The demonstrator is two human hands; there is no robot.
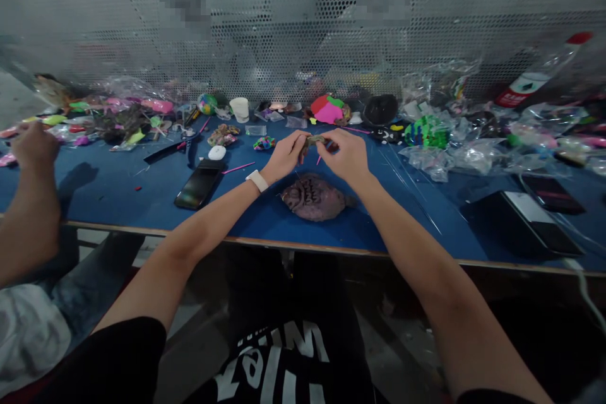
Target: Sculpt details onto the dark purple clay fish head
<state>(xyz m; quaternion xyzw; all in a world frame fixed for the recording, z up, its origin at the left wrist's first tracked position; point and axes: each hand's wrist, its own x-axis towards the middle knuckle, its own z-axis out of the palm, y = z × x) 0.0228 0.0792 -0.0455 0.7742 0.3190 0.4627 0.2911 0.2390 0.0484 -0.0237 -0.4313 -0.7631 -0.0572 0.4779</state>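
Note:
A small greenish-brown piece of clay point(316, 139) is pinched between my two hands above the blue table. My left hand point(285, 156), with a white band at the wrist, holds its left end. The fingers of my right hand point(346, 153) are closed on its right side, and a thin pink stick point(319, 160) shows just below them. Under my hands a purple-brown, fish-shaped clay piece point(315, 197) lies flat, with dark curved marks on its upper surface and a tail pointing right.
Left of my hands lie a black phone point(199, 184), a round white case point(216, 153) and dark scissors point(168, 150). Clay and plastic bags line the mesh panel point(284, 31). A bottle point(540, 79) leans at right. Another person's hand point(34, 145) is at far left.

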